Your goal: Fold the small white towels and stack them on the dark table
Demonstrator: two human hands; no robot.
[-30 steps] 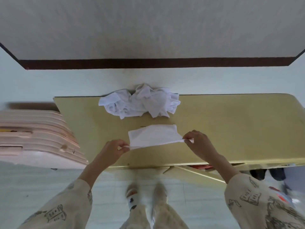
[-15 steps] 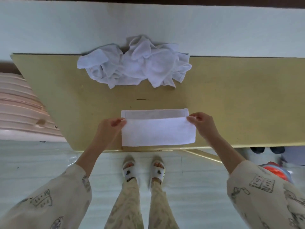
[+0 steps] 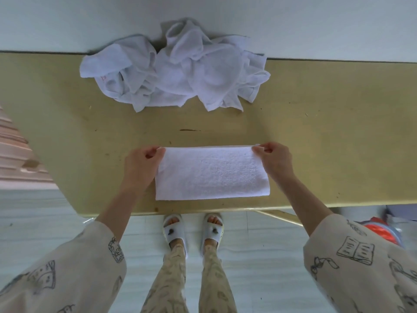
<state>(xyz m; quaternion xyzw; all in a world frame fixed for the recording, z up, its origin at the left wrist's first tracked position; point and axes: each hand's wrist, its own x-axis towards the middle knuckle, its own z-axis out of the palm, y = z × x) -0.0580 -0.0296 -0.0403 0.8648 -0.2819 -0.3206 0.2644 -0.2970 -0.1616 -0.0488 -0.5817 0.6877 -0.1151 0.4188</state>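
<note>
A small white towel (image 3: 212, 172) lies folded in half as a flat rectangle near the front edge of the yellowish table (image 3: 338, 136). My left hand (image 3: 142, 164) pinches its far left corner between thumb and fingers. My right hand (image 3: 274, 160) pinches the far right corner the same way. Both corners are down on the table, with the folded edges lined up. A crumpled heap of several white towels (image 3: 176, 68) sits at the table's far edge, against the wall.
The pale wall (image 3: 316, 23) runs right behind the table. A stack of pinkish boards (image 3: 15, 159) stands at the left. My feet in white sandals (image 3: 191, 231) are below the front edge. A red object (image 3: 381, 231) lies on the floor at the right.
Both hands carried the towel's near edge over to the far edge and laid it down, closing the fold. The strip of lower layer seen before is now covered.
</note>
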